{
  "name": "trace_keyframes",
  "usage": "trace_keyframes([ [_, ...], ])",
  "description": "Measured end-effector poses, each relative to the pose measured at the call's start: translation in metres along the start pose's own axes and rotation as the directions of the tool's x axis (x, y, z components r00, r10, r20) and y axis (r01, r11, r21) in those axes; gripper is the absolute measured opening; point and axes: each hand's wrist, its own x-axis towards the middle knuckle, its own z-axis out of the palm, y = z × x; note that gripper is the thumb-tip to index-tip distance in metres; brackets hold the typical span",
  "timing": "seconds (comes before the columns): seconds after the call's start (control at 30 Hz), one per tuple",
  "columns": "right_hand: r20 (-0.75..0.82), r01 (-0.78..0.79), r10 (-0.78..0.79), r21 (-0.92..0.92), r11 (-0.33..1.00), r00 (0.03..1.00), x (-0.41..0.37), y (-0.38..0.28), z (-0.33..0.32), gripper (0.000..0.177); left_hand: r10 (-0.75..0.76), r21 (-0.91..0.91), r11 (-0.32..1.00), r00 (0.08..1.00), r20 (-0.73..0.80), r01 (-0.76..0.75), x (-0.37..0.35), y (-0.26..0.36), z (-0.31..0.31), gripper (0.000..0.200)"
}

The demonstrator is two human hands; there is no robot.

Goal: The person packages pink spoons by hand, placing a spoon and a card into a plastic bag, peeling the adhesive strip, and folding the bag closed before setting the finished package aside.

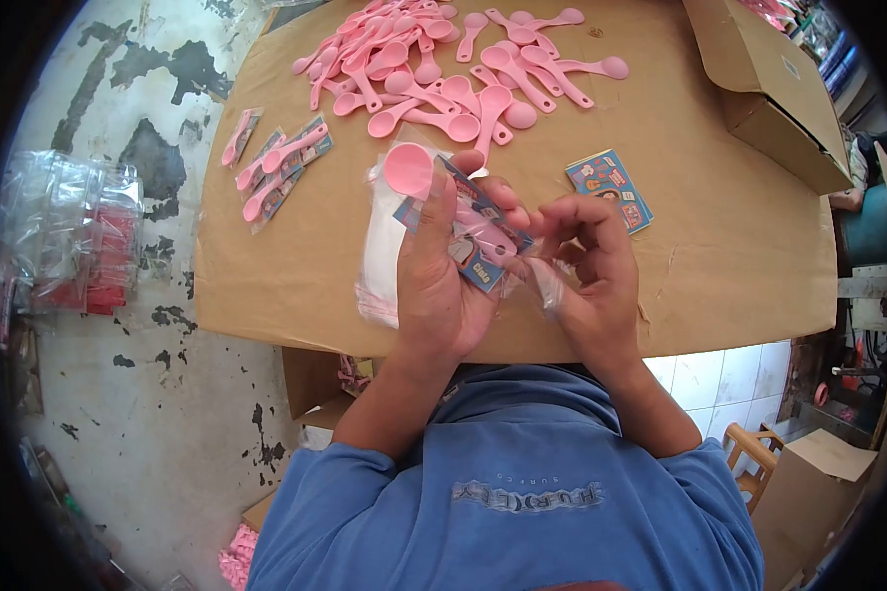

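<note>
The left hand curls closed around a pink spoon and card, mid-frame; the right hand pinches their clear bag. The spoon slants, bowl upper left, handle end lower right, nearer the right fingertips.

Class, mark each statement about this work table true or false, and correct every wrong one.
1. The left hand holds a pink spoon and a printed card. True.
2. The loose spoons heaped at the far side are blue. False: the loose spoons are pink.
3. A small stack of cards lies beyond the right hand. True.
4. A cardboard box stands on the table's left side. False: the cardboard box is on the right.
5. The wrapped spoons lie on the table's left side. True.
</note>
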Motion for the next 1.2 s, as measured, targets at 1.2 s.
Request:
trace_keyframes([
  [1.2, 0.098, -0.055, 0.069, -0.137, 0.989, 0.993, 0.012, -0.029, -0.032, 0.049, -0.198, 0.668, 0.736, 0.978, 0.061, 0.108, -0.004, 0.015, 0.014, 0.044],
])
